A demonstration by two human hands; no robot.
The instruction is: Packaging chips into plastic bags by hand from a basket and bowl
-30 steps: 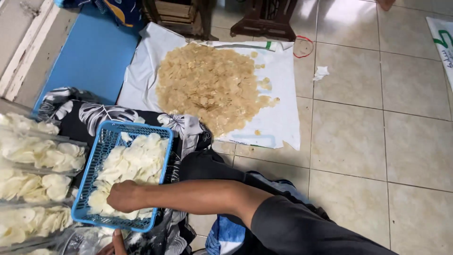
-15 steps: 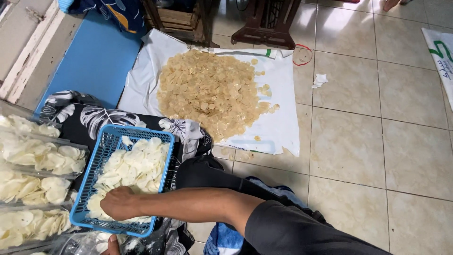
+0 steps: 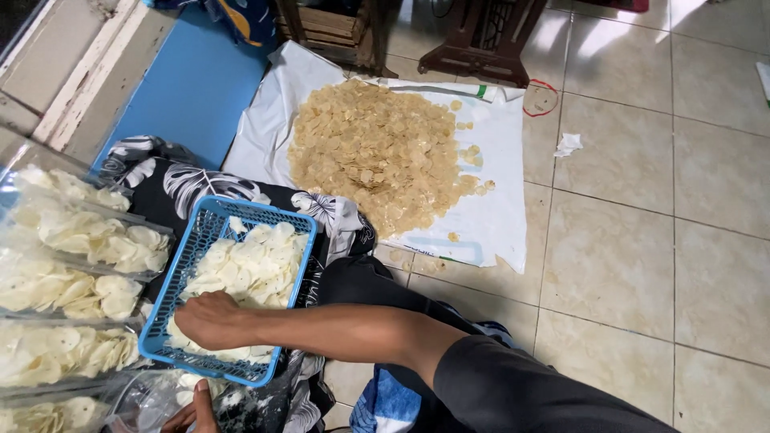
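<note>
Below, the right hand (image 3: 210, 319) lies palm-down in the blue basket (image 3: 180, 277), fingers curled into the white crackers (image 3: 253, 269) at the basket's near end — clenched on a small clutch of them, though how many cannot be told. The forearm crosses from the right, nearly level across the view.

The basket is oblong. Its long axis runs from the near-left corner up toward the far-right, so the far short rim points at the pile of tan chips (image 3: 377, 152). It rests tilted on a black cloth with a white leaf print (image 3: 184, 180), just left of the person's dark-clothed knee.

The left hand (image 3: 192, 415) shows only in part at the bottom edge, fingers against a clear plastic bag (image 3: 148, 401) just beside the basket's near rim; whether it grips the bag or merely touches it cannot be told.

Filled clear bags of white crackers (image 3: 72, 273) lie stacked along the left edge, touching the basket's left wall.

The tan chips are heaped on a white sheet (image 3: 497, 216) spread over the tiled floor (image 3: 642, 265) — well apart from the basket. A crumpled scrap of paper (image 3: 568, 144) and a red rubber band (image 3: 541, 98) lie on the tiles near the sheet's far-right corner. A blue mat (image 3: 192, 88) lies beyond the cloth.
</note>
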